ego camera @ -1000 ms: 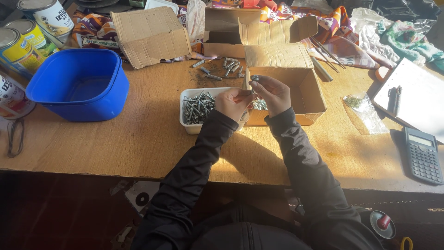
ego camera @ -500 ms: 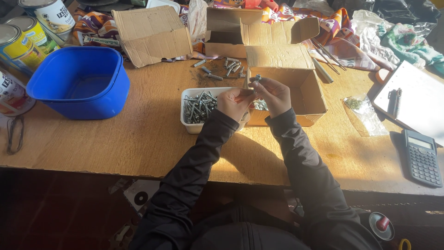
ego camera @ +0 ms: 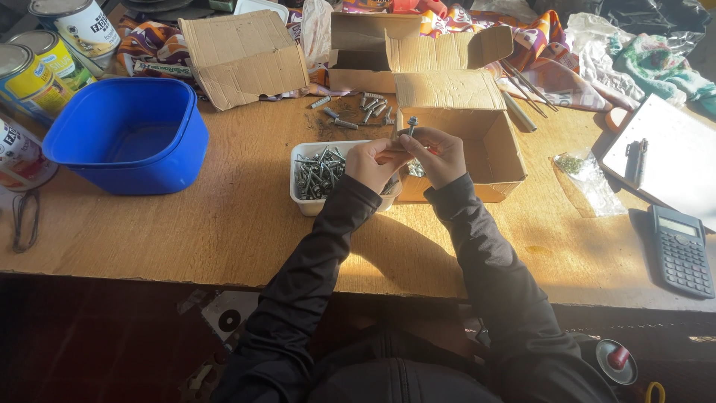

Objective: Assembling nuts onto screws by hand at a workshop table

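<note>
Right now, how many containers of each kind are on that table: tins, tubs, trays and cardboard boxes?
Tins: 4, at the far left edge, the nearest one partly cut off.
Blue plastic tub: 1.
White tray of screws: 1, by the left hand.
Open cardboard boxes: 2; the flat cardboard piece is not counted.
Total: 8 containers.

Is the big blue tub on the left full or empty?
Empty, as far as shows: the blue tub sits upright on the wooden table and its bare blue bottom is visible inside.

a workshop: worn wooden bench (ego camera: pixel 224 224), tray of screws (ego camera: pixel 317 175), paint tins (ego camera: pixel 33 71), cardboard boxes (ego camera: pixel 462 127).
</note>
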